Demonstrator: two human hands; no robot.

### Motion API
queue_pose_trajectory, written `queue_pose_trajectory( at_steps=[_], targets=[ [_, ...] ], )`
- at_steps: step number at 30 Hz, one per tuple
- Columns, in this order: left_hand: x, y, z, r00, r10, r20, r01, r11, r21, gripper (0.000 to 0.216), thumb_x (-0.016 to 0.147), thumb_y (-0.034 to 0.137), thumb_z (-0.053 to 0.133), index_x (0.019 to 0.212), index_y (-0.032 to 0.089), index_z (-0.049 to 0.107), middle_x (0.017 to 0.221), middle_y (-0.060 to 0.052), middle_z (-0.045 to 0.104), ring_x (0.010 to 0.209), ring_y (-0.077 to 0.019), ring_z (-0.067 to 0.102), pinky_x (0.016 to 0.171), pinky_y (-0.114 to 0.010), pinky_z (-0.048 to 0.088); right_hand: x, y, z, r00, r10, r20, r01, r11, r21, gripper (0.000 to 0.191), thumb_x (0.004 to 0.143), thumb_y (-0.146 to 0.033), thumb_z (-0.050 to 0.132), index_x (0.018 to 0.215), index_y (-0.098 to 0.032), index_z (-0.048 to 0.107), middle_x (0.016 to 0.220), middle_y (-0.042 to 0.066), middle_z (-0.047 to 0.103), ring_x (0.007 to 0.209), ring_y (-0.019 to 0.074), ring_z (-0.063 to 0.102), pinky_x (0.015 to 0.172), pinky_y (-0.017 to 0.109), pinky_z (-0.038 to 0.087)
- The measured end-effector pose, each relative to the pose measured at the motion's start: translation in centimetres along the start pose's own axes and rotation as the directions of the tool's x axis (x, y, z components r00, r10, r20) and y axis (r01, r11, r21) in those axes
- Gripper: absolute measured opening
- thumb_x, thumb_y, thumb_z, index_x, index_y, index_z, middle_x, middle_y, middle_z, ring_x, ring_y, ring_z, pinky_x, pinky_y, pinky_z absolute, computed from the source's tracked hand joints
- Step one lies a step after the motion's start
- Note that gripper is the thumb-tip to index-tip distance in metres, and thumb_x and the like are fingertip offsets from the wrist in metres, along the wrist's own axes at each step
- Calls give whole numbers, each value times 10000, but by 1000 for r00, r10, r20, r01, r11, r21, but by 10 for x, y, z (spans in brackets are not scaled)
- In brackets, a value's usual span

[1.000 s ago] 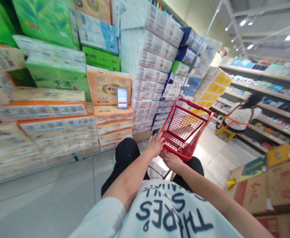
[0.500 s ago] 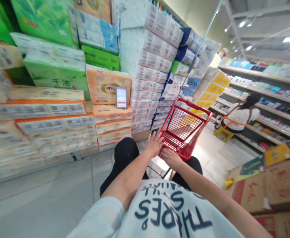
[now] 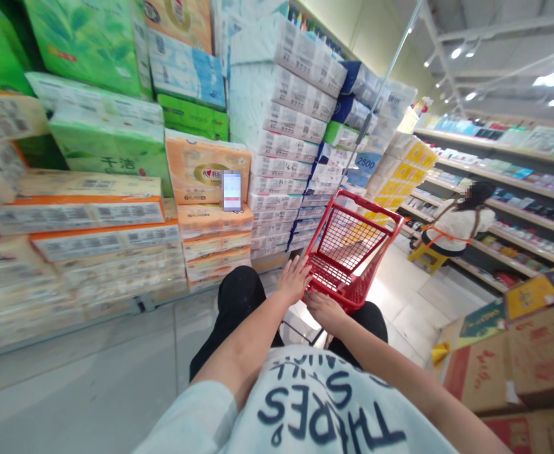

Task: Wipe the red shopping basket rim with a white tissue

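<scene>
A red plastic shopping cart (image 3: 350, 230) with a lattice basket stands tilted in view between my knees. My left hand (image 3: 294, 280) lies at its near left corner, fingers stretched and a little apart, touching the rim. Just below it, by the near edge, is my right hand (image 3: 325, 311), its fingers extended loosely towards the left with nothing visible in them. The fingertips of both hands are close together but apart. Part of the cart's underside is hidden behind my hands and legs.
Stacked tissue packs (image 3: 211, 167) fill the left side, beside tall white packs (image 3: 291, 126). A thin pole (image 3: 369, 120) rises past the cart. Cardboard boxes (image 3: 483, 372) stand at the right. A person (image 3: 457, 224) sits on a yellow stool (image 3: 426, 257) near shelves (image 3: 518, 208).
My right hand has shifted slightly down, away from the cart's rim. My left hand stays at the corner. The whole view has tilted a little.
</scene>
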State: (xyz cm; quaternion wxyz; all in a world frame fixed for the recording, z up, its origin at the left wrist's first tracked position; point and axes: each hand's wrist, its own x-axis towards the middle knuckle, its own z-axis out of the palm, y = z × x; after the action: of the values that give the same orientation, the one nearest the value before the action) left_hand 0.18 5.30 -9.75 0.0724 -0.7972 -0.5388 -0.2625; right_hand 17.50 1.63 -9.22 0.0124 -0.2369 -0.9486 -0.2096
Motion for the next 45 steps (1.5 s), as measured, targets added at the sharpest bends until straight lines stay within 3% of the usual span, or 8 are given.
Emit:
queue_pose_trajectory(
  at_steps=[5, 11, 20, 26, 31, 36, 40, 45],
  targets=[
    [2, -13, -4, 984, 177, 14, -177, 983, 49, 491, 991, 341, 300, 1418, 114, 385, 1516, -84, 342, 1432, -198, 222, 1176, -378, 203, 4, 2, -9, 999, -21, -49, 22, 1000, 11, 307, 951, -168, 450, 1197, -135, 631, 1196, 110, 645, 1183, 205, 529, 1050, 359, 412],
    [-9, -25, -6, 940, 340, 26, -341, 936, 85, 517, 942, 142, 300, 1458, 114, 291, 1531, -79, 309, 1433, -160, 206, 1172, -334, 204, -1, 2, 6, 997, -1, -79, 0, 1000, -6, 320, 949, -162, 445, 1215, -143, 621, 1243, 115, 621, 1244, 209, 481, 1074, 373, 387],
    [-20, -12, 7, 967, 254, -36, -244, 955, 171, 638, 876, 100, 344, 1490, 74, 172, 1552, -114, 248, 1452, -187, 126, 1177, -377, 213, 4, 1, -4, 998, 25, -64, -26, 1000, -9, 295, 946, -165, 453, 1174, -135, 639, 1191, 119, 642, 1202, 211, 510, 1048, 376, 410],
    [-19, -12, 6, 962, 270, -43, -252, 938, 238, 610, 889, 112, 335, 1486, 92, 207, 1550, -106, 256, 1448, -199, 156, 1183, -426, 214, 3, -2, -4, 998, 59, 6, -59, 998, 16, 297, 951, -153, 431, 1137, -133, 662, 1164, 107, 661, 1159, 206, 549, 1027, 351, 433],
    [-18, -10, 11, 967, 249, -57, -227, 939, 259, 573, 902, 130, 338, 1467, 80, 256, 1539, -120, 280, 1434, -200, 213, 1177, -404, 229, 7, -3, -5, 999, 52, -13, -52, 999, 4, 316, 942, -147, 434, 1187, -132, 634, 1202, 120, 639, 1221, 222, 499, 1081, 392, 376],
    [-18, -11, 15, 965, 254, -70, -228, 939, 256, 550, 913, 141, 331, 1459, 95, 281, 1537, -105, 291, 1437, -205, 204, 1171, -414, 231, 5, -6, 1, 997, 64, 49, -65, 997, 32, 307, 944, -128, 415, 1056, -145, 700, 1156, 108, 666, 1176, 211, 539, 1058, 352, 400],
    [-20, -10, 16, 966, 244, -82, -217, 943, 253, 543, 920, 162, 340, 1455, 82, 286, 1538, -112, 287, 1439, -218, 195, 1170, -416, 230, 3, -5, 2, 997, 69, 26, -70, 997, 33, 316, 955, -158, 409, 1139, -134, 665, 1202, 128, 640, 1217, 223, 503, 1060, 379, 392],
    [-22, -9, 13, 968, 242, -72, -218, 945, 242, 554, 920, 168, 354, 1460, 72, 274, 1537, -123, 286, 1444, -220, 176, 1171, -424, 220, -3, -4, 14, 983, 105, 148, -117, 990, 74, 308, 929, -134, 442, 1133, -117, 672, 1227, 135, 630, 1163, 213, 552, 1011, 350, 436]
  ],
)
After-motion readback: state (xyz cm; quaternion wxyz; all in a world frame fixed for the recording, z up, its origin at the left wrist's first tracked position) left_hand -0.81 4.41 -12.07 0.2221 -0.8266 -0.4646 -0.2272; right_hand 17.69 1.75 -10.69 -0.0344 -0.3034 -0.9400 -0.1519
